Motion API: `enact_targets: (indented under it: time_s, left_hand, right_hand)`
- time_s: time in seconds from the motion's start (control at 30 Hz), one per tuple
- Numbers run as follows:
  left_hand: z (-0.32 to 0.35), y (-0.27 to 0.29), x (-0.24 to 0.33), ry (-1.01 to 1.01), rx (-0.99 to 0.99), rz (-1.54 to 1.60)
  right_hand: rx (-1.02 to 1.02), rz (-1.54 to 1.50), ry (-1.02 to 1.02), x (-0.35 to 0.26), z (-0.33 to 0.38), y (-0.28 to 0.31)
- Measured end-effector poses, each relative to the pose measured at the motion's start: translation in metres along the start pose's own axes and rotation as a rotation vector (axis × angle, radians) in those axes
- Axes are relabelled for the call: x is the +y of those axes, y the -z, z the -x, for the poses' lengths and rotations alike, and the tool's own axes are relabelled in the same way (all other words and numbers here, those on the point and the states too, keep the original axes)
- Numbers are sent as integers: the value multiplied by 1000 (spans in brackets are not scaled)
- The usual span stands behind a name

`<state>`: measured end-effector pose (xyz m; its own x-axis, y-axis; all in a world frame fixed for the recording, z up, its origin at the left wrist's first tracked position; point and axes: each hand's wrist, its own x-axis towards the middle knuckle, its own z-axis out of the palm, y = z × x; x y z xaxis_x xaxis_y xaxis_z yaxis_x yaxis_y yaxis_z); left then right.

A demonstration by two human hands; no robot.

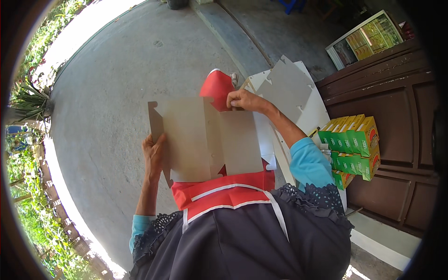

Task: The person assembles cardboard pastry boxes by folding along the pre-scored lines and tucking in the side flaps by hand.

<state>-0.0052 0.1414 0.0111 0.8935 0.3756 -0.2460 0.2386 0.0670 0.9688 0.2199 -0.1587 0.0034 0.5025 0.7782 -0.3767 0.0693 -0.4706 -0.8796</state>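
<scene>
An unfolded grey cardboard box blank (186, 140) rests over my lap, with creases across it and notched flaps at its edges. My left hand (154, 150) is closed on its left edge, the thumb on the upper face and the other fingers partly hidden. At the upper right edge, my right hand (241, 100) is bent in a pinch on a flap of the blank, its fingertips partly hidden. Beneath the cardboard lies a red apron (228, 189) with white trim, and more red cloth (217, 88) shows beyond its far edge.
On my right, a white table (308, 116) bears another flat grey cardboard blank (289, 88). Green and yellow boxes (350, 144) are stacked beside a brown wooden door (396, 112). A glass-fronted case (366, 39) stands farther back. Concrete floor (112, 84) stretches left towards plants (32, 100).
</scene>
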Motion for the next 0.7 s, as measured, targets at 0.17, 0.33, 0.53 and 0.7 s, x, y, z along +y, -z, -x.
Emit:
enact_targets:
  time_s: [0.17, 0.33, 0.53, 0.7]
  left_hand:
    - [4, -14, -4, -42, -17, 30]
    - [1, -19, -17, -17, -29, 43]
    - [-1, -31, -14, -3, -52, 105]
    - [1, -38, -8, -17, -17, 74]
  right_hand:
    - [-2, 138, 37, 35, 12, 0]
    - [416, 455, 35, 39, 30, -45]
    - [673, 614, 114, 54, 30, -61]
    - [750, 633, 94, 24, 16, -66]
